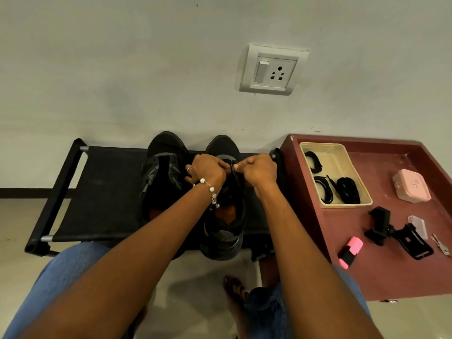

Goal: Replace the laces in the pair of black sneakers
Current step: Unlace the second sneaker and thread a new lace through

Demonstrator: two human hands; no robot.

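left hand (207,171) pinched black lace (232,170) over right sneaker (226,216) | right hand (259,172) pinched same lace | left sneaker (162,172) beside it

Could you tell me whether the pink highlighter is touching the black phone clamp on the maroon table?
Apart. The head view shows bare maroon table between the pink highlighter and the black phone clamp, so nothing bridges them.

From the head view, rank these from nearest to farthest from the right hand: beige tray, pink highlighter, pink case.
Measured from the right hand:
1. Beige tray, just to its right on the maroon table.
2. Pink highlighter, nearer the person, by the table's front.
3. Pink case, far right, beyond the tray.
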